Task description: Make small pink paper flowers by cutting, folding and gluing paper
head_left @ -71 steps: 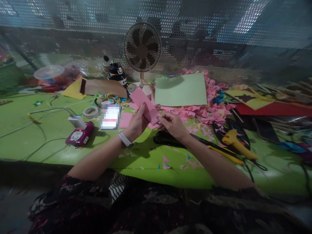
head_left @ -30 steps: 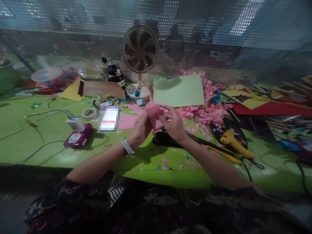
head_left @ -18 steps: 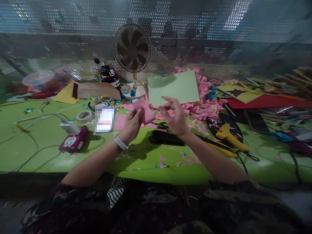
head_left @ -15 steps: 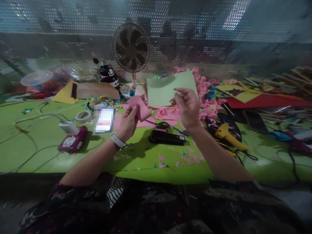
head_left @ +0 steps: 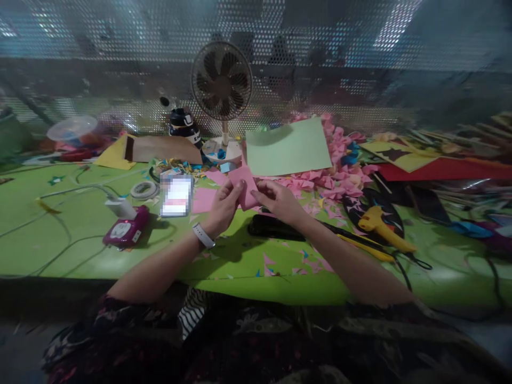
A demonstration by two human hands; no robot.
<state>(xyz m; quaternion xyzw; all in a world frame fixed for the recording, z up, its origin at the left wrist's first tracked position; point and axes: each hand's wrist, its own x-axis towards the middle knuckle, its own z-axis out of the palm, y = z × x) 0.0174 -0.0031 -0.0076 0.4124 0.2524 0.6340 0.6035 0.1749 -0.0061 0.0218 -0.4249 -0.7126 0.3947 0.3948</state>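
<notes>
We note that the right hand (head_left: 282, 204) is back at the pink paper (head_left: 248, 195), pinching its right edge, while the left hand (head_left: 223, 205) grips the other side. We hold the paper above the worktop (head_left: 236, 261); this likely restores two-handed control.

Green table (head_left: 236, 258) is stretching before you. On your left, purple socket (head_left: 126, 229), tape roll (head_left: 144, 190) and phone (head_left: 176, 196) are lying near each other. Beside phone, pink paper (head_left: 204, 201) is lying flat. Black stapler (head_left: 272, 228) is resting nearer you, small scraps (head_left: 269, 266) dotting front edge. Fan (head_left: 222, 81) is standing behind.
</notes>
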